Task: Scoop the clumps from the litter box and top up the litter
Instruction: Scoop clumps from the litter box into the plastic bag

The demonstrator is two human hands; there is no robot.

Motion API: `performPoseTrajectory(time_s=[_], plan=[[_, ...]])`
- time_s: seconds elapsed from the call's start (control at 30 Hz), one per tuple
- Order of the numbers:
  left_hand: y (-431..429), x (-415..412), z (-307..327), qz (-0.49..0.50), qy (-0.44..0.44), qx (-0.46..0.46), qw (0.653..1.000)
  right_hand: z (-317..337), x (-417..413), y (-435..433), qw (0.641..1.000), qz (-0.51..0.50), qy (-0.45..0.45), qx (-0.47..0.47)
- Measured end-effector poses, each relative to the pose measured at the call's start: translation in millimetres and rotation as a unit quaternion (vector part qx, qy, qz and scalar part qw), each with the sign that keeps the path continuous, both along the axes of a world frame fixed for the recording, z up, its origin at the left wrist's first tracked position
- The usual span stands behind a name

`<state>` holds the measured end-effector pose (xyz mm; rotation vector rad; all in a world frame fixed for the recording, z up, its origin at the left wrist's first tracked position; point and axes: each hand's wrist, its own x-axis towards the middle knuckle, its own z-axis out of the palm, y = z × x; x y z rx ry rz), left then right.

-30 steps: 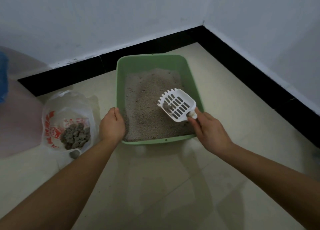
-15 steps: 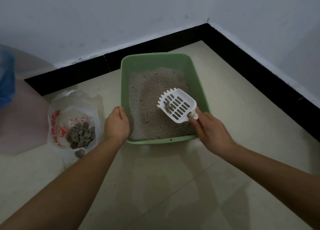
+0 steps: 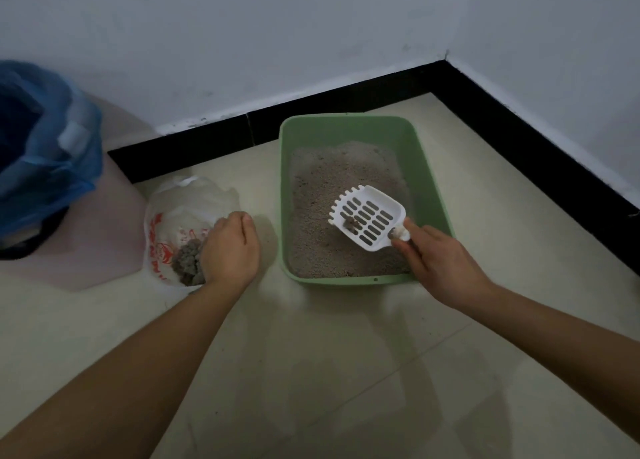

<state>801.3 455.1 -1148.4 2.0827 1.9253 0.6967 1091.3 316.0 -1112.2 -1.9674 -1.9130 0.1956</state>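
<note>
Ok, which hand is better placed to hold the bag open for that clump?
Left. The left hand sits at the edge of the bag, while the right hand holds the scoop with the clump over the litter box.

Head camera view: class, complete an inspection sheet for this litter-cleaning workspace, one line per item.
Surface: pale tiled floor, glossy.
Job's things: green plastic litter box holding grey litter; white slotted plastic scoop above it carrying a dark clump; white plastic bag with red print holding grey clumps.
Clutter: crumpled blue plastic bag, far left.
Grippers: left hand at the white bag's edge, grip unclear; right hand grips the scoop's handle.
Cables: nothing seen.
Surroundings: white walls, black skirting, room corner.
</note>
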Motion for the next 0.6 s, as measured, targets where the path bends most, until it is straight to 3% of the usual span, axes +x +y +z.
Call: performPoseTrajectory(time_s=[0.1,0.2,0.33,0.4,0.47,0.53,0.6], plan=[[3.6,-44.5,2.2,0.073,0.057,-0.001,0.996,4.5,-17.0,31.4,1.000,0.027,-0.008,0.002],[6.1,-82.1,8.2,0.170,0.100,-0.075,0.977,10.8,-49.7,66.5,0.998,0.059,-0.012,0.015],[8.1,-122.8,7.9,0.274,0.040,-0.232,0.932,29.2,-113.7,101.8,0.992,0.121,-0.027,0.016],[8.1,-139.1,-0.2,0.277,-0.040,-0.274,0.920,38.5,-146.8,112.3,0.982,0.142,-0.126,0.002],[4.9,-147.1,-3.8,0.268,-0.111,-0.265,0.920,40.7,-178.4,117.3,0.939,0.185,-0.290,0.021],[3.1,-150.2,-2.6,0.266,-0.124,-0.244,0.924,41.4,-202.6,117.7,0.878,0.248,-0.407,0.046],[3.8,-147.1,-0.1,0.253,-0.121,-0.238,0.930,42.4,-213.7,117.5,0.849,0.275,-0.449,0.050]])
